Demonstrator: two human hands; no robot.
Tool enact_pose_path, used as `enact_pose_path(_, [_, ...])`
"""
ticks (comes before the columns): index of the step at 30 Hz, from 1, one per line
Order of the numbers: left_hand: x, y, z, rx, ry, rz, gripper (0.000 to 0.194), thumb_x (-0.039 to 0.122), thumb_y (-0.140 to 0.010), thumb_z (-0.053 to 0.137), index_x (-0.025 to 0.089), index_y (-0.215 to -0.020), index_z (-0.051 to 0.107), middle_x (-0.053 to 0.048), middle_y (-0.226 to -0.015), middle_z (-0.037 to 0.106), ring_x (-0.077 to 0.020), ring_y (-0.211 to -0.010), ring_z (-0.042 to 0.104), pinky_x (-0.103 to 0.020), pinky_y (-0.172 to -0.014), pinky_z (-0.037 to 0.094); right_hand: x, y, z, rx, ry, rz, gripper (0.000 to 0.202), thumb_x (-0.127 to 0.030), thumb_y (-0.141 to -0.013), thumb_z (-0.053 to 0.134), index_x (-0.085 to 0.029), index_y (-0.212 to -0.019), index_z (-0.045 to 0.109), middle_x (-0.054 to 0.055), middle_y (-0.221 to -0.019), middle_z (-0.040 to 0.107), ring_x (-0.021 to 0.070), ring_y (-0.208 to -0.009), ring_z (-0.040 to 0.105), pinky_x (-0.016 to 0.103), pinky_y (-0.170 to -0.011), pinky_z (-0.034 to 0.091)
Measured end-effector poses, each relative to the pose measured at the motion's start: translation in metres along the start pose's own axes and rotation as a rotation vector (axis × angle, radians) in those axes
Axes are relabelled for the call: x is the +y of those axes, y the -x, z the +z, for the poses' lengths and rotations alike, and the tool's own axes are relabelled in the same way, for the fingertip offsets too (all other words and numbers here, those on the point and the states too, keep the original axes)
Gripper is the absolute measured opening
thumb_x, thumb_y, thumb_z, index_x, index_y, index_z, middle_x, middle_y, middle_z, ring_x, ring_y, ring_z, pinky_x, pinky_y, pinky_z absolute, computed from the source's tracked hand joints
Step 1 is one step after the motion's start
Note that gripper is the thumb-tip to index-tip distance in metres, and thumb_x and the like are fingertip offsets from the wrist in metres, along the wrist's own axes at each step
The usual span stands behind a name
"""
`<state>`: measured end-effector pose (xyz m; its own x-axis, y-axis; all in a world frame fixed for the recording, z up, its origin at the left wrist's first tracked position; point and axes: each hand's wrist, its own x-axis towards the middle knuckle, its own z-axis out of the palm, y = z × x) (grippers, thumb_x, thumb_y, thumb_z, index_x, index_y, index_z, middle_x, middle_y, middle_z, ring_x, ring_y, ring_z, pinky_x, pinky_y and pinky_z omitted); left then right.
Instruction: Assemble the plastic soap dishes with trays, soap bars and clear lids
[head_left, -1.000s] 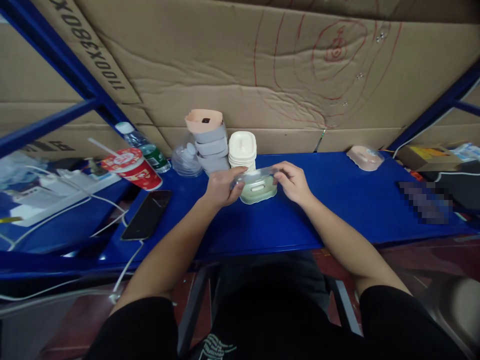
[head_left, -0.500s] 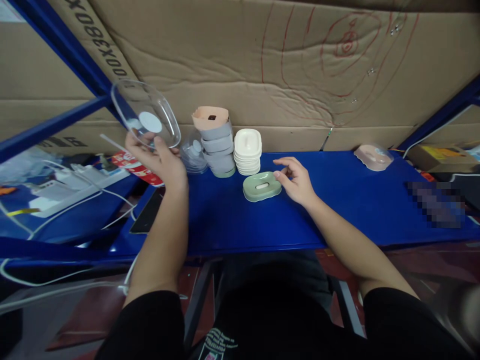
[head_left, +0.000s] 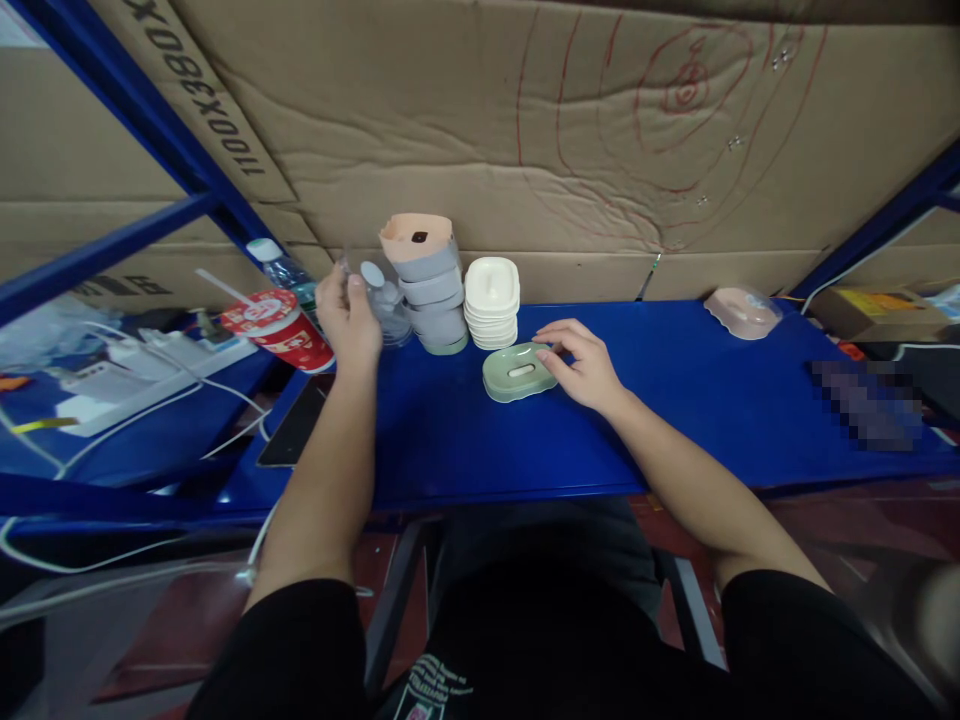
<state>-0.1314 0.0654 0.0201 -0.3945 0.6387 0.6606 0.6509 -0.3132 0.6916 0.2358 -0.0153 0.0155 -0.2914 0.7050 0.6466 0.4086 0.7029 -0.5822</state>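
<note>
Standing at the left, a red patterned paper cup with a white straw [head_left: 281, 338] is showing whole again beside a clear plastic bottle [head_left: 279, 270], because the left hand [head_left: 350, 318] is no longer raising a lid in front of them. That hand is now hovering lower and further right, its fingers closing narrowly on a see-through plastic lid with a round white disc [head_left: 371, 274]; the exact grip is hiding behind the hand. The lid is tilting close to a nested pile of clear plastic lids [head_left: 394, 325], though whether it is touching them I cannot tell. Next along, a tall stack of grey bands with a peach one on top [head_left: 431, 290] and a stack of cream rounded-square pieces [head_left: 492, 300] are standing unchanged. The shallow pale-green oval dish with a white oval centre [head_left: 501, 381] is lying uncovered on the blue tabletop [head_left: 465, 455], in front of the cream stack. At its right end the right hand [head_left: 541, 347] is keeping thumb and forefinger close together, slightly further over the rim than half a second ago; whether they are gripping it is not showing.
</note>
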Motion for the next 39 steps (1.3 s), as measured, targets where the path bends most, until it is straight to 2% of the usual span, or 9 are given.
enact_pose_path(14, [-0.005,-0.002,-0.003,0.041,-0.092,0.004,0.053,0.043,-0.105,0.060,0.009,-0.145,0.061,-0.016,-0.139,0.065,-0.0280,-0.137,0.059,-0.050,-0.126,0.039,0.003,0.004,0.004,-0.090,0.027,-0.043,0.022,-0.041,-0.102,0.064,-0.028,-0.113,0.076,0.007,-0.120,0.075,0.0185,-0.079,0.070,0.042,-0.081,0.063])
enact_pose_path(18, [0.001,0.000,-0.005,0.054,-0.105,-0.043,0.044,0.036,-0.108,0.055,0.010,-0.144,0.062,-0.014,-0.138,0.067,-0.0258,-0.137,0.060,-0.047,-0.125,0.040,0.005,0.005,0.006,-0.101,0.042,-0.074,0.021,-0.040,-0.103,0.065,-0.026,-0.113,0.076,0.007,-0.119,0.074,0.0167,-0.077,0.069,0.039,-0.080,0.063])
enact_pose_path(23, [-0.002,0.001,-0.001,0.110,-0.048,-0.089,0.040,0.041,-0.110,0.050,0.014,-0.136,0.062,-0.012,-0.141,0.067,-0.0258,-0.138,0.060,-0.048,-0.121,0.042,0.005,0.005,0.005,-0.128,0.051,-0.096,0.022,-0.040,-0.104,0.063,-0.024,-0.115,0.075,0.007,-0.120,0.074,0.0162,-0.078,0.070,0.037,-0.079,0.062])
enact_pose_path(27, [0.000,0.002,0.000,0.260,0.006,0.023,0.036,0.038,-0.110,0.048,0.012,-0.132,0.059,-0.013,-0.135,0.066,-0.0234,-0.132,0.061,-0.047,-0.119,0.044,0.005,0.001,-0.002,-0.253,0.219,-0.115,0.034,-0.047,-0.101,0.068,-0.025,-0.126,0.074,0.011,-0.130,0.073,0.0281,-0.112,0.072,0.047,-0.100,0.060])
enact_pose_path(30, [0.010,0.008,0.002,0.397,0.089,0.174,0.044,0.043,-0.108,0.042,0.010,-0.134,0.055,-0.015,-0.129,0.065,-0.0224,-0.126,0.062,-0.045,-0.112,0.050,0.012,-0.001,-0.008,-0.431,0.393,-0.091,0.072,-0.063,-0.087,0.082,-0.022,-0.145,0.067,0.018,-0.150,0.064,0.0414,-0.139,0.059,0.063,-0.118,0.047])
enact_pose_path(32, [0.019,0.015,0.006,0.406,0.117,0.241,0.049,0.051,-0.106,0.042,0.013,-0.134,0.054,-0.013,-0.121,0.066,-0.0234,-0.120,0.065,-0.044,-0.106,0.053,0.020,0.001,-0.009,-0.541,0.463,-0.022,0.096,-0.070,-0.078,0.086,-0.023,-0.156,0.057,0.020,-0.164,0.052,0.0476,-0.153,0.045,0.070,-0.126,0.035])
enact_pose_path(35, [0.035,0.034,0.012,0.207,0.076,0.334,0.052,0.061,-0.102,0.045,0.017,-0.125,0.060,-0.010,-0.108,0.070,-0.0247,-0.104,0.071,-0.042,-0.095,0.056,0.032,0.006,-0.007,-0.640,0.521,0.068,0.104,-0.071,-0.077,0.087,-0.026,-0.163,0.049,0.019,-0.175,0.039,0.0495,-0.163,0.028,0.074,-0.130,0.024])
enact_pose_path(37, [0.050,0.049,0.015,-0.118,-0.022,0.408,0.051,0.062,-0.100,0.049,0.018,-0.120,0.066,-0.010,-0.103,0.074,-0.0247,-0.097,0.073,-0.040,-0.090,0.057,0.036,0.008,-0.004,-0.646,0.542,0.083,0.099,-0.067,-0.082,0.085,-0.025,-0.164,0.048,0.019,-0.177,0.035,0.0486,-0.164,0.026,0.073,-0.130,0.025])
enact_pose_path(39, [0.067,0.063,0.017,-0.490,-0.134,0.502,0.051,0.063,-0.099,0.055,0.020,-0.122,0.070,-0.011,-0.110,0.078,-0.0271,-0.104,0.074,-0.039,-0.090,0.057,0.036,0.007,-0.003,-0.637,0.556,0.084,0.094,-0.063,-0.085,0.084,-0.023,-0.163,0.049,0.021,-0.176,0.035,0.0487,-0.164,0.028,0.073,-0.129,0.027])
